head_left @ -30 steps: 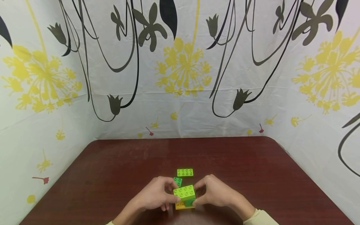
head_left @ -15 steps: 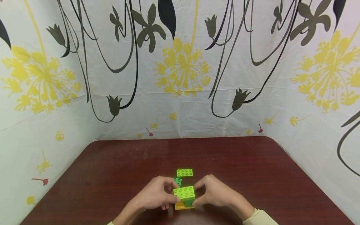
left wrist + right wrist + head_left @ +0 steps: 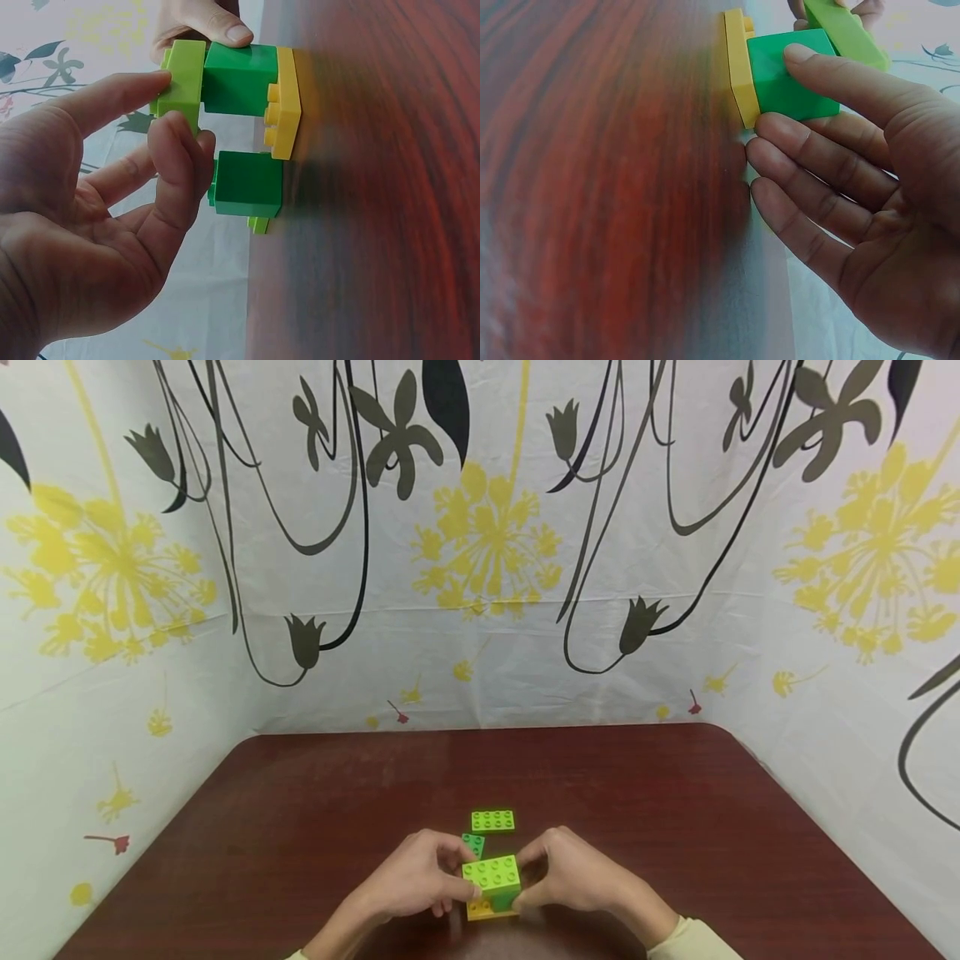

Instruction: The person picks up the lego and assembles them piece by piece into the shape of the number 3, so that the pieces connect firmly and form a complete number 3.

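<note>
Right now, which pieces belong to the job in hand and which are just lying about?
In the job:
lime block, pinched by the left hand
green block, pinched by the right hand
yellow base, under that green block

Lying about, perhaps for later:
second green block, untouched
second lime block, farthest back, untouched

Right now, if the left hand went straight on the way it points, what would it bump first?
The lime block: the left hand is pinching it. Just past that, it would probably meet the right hand, though depth is hard to judge.
</note>
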The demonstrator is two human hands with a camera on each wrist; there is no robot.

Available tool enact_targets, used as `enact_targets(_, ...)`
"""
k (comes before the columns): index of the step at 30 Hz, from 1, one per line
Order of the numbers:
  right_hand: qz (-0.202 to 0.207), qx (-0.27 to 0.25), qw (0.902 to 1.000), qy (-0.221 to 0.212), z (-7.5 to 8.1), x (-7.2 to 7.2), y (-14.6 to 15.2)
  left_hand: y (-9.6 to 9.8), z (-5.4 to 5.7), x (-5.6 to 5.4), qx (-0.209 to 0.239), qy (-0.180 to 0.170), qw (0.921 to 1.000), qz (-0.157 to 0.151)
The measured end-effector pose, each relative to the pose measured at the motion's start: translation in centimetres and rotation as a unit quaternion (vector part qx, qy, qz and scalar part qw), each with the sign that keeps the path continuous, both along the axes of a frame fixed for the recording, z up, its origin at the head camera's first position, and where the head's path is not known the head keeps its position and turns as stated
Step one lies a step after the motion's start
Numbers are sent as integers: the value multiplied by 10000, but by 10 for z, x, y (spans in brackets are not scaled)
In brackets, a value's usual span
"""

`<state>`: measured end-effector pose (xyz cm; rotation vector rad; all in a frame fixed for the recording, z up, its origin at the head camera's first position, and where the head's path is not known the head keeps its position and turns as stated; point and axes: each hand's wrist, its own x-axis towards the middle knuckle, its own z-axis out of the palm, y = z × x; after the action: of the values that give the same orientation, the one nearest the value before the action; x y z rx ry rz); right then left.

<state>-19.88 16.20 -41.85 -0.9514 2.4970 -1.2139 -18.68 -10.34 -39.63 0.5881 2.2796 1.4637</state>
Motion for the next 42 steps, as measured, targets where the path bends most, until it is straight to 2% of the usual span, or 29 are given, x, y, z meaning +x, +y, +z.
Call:
enact_targets(6, -3, 84, 9999, 69, -1, -1, -1, -1, -1, -1, -14, 87, 10000, 16)
enact_targets(16, 63, -6, 9998, -167, -2, -2, 0, -2, -2, 0, -60, 118, 9999, 76)
enact_targets(25, 521, -387, 9946, -810, 6, -3, 7, -2, -1, 0, -138, 103, 9998, 41)
enact_targets(32, 583, -380, 9966, -431, 8, -4, 9, -1, -2, -1, -176, 142, 9997, 30)
enact_targets(42, 620, -360, 9956, -601, 9, -5, 9, -1, -1, -2, -175, 147, 9997, 26)
